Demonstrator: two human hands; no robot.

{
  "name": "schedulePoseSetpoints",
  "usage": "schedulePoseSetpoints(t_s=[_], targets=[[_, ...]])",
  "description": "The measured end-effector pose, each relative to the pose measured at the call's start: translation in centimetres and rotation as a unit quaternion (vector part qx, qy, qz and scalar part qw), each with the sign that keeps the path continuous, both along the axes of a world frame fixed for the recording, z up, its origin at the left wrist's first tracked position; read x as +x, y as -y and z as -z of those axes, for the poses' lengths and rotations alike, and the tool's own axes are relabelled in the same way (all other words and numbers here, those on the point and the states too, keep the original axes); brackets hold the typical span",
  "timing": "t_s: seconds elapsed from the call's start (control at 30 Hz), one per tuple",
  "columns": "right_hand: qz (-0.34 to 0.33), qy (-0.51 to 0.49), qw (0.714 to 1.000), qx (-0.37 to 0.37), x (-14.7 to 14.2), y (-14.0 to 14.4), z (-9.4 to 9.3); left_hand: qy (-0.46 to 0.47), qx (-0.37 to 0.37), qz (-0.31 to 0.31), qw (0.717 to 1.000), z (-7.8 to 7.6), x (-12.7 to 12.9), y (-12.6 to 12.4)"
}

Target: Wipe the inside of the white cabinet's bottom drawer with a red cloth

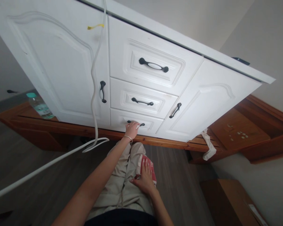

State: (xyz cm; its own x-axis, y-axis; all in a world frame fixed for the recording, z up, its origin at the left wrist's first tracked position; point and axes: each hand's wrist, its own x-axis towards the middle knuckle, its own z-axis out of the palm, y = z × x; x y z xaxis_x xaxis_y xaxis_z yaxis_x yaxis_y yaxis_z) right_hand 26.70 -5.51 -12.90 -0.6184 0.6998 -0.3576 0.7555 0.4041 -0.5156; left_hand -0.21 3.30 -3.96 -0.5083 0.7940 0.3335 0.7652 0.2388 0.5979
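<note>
My left hand (131, 129) is closed around the dark handle (142, 124) of the bottom drawer (153, 123), in the middle of a white cabinet (58, 72). That drawer looks flush with the cabinet front. On my thigh lies a folded red and white cloth (152, 172), which my right hand (145, 179) covers with its fingers stretched out flat. Above the bottom drawer sit a middle drawer (169, 103) and a top drawer (122, 56), both closed, each with a dark handle. My left fingertips are partly hidden.
A white hose or cable (94, 94) hangs down the left door and runs over the floor. The cabinet rests on a brown wooden base (73, 127), beside a water bottle (41, 106). At right are a pale cloth (208, 146) and a cardboard box (228, 201).
</note>
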Motion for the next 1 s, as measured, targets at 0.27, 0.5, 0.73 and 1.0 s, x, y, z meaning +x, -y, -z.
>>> schedulePoseSetpoints(t_s=[0.27,0.5,0.73,1.0], targets=[[0.131,-0.093,0.987,0.008,1.1,-1.2,0.8,0.013,0.001,0.008,1.000,0.1,-0.1,0.1],[0.108,-0.226,0.962,-0.107,2.9,-6.0,-1.4,0.013,-0.008,0.012,1.000,-0.3,-0.1,0.3],[0.050,-0.316,0.923,-0.212,6.3,-5.9,-0.9,0.000,-0.031,0.002,1.000,-0.5,-0.2,-0.2],[0.174,-0.335,0.915,-0.141,5.1,-2.7,0.6,-0.042,-0.076,-0.020,0.996,-1.7,1.8,1.2]])
